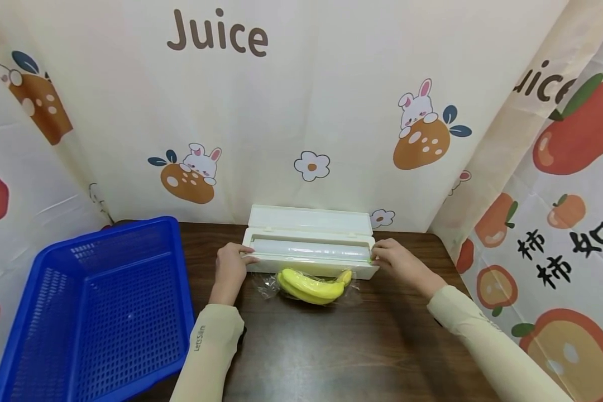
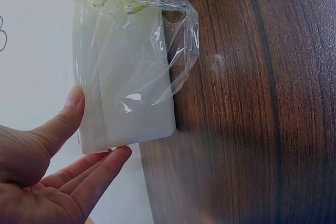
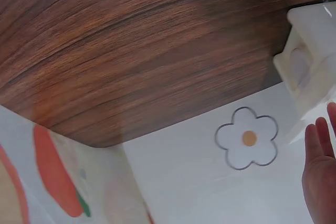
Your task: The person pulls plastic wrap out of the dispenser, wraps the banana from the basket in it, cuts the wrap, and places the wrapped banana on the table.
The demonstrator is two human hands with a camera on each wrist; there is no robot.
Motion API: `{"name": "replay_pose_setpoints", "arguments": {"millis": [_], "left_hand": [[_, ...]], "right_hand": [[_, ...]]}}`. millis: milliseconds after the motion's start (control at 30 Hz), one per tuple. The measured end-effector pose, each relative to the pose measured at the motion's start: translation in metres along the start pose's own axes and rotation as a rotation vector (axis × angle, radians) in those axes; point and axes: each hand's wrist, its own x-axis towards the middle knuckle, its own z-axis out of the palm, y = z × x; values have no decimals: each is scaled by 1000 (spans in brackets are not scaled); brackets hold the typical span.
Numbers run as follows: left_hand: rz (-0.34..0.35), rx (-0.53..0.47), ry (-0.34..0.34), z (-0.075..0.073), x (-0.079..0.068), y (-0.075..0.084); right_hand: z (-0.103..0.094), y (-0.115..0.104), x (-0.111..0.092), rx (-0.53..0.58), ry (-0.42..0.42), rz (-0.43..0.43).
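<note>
A long white cling film box (image 1: 266, 265) lies on the table with its lid (image 1: 309, 219) raised, showing the cling film roll (image 1: 306, 249) inside. My left hand (image 1: 231, 265) grips the box's left end, with the thumb (image 2: 75, 100) on one side and fingers at the end face. At the opposite end my right hand (image 1: 394, 258) holds the front corner beside a small green piece; its thumb is hidden in the right wrist view. Yellow bananas (image 1: 314, 287) in clear wrap (image 1: 267, 285) lie against the box's front.
A blue plastic basket (image 1: 178, 279) stands on the left. The dark wooden table (image 1: 306, 357) meets printed curtains (image 1: 281, 111) at the back and sides. The raised lid stands close to the back curtain.
</note>
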Motion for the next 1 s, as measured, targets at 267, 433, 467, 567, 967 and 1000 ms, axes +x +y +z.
{"name": "replay_pose_setpoints", "arguments": {"millis": [267,433,467,567,967,1000], "left_hand": [[0,10,-16,-1,0,-1],[-5,-4,-33,-2,1,-1],[-6,-10,-34,-2,0,-1],[2,-15,-34,-2,-1,-1],[99,112,-23,0,-13,4],[114,141,-17,0,-14,5]], "right_hand": [[6,-1,-8,-31,56,33],[10,-6,-6,-34,47,67],[11,-8,-6,-43,47,66],[15,-14,-4,-60,84,36],[30,-21,-4,-147,255,-95],[30,-22,-4,-150,261,-99]]}}
